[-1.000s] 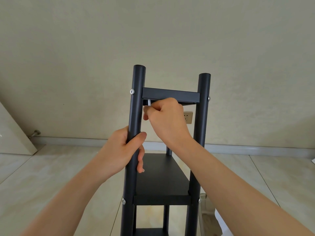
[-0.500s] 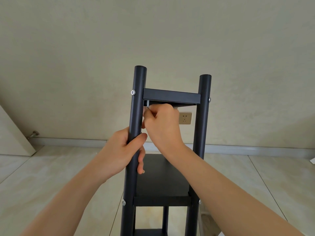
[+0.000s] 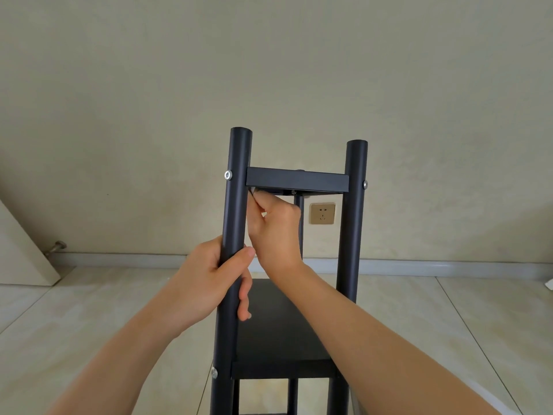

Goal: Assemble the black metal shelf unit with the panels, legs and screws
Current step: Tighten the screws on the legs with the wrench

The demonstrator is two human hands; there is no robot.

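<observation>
Left hand (image 3: 206, 283) grips the front leg (image 3: 236, 205); right hand (image 3: 276, 232) pinches beneath the top panel (image 3: 297, 181).

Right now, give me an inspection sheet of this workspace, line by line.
Surface: pale tiled floor; the unit stands on it.
Job's things: black shelf unit upright, top panel between two front legs, silver screws on the legs.
Clutter: nothing seen.
Hands: left hand grips the front left leg; right hand pinches a small silvery tool just under the top panel's left corner.
Cables: nothing seen.
Surroundings: beige wall, wall socket, baseboard, a leaning pale board at the left.
</observation>
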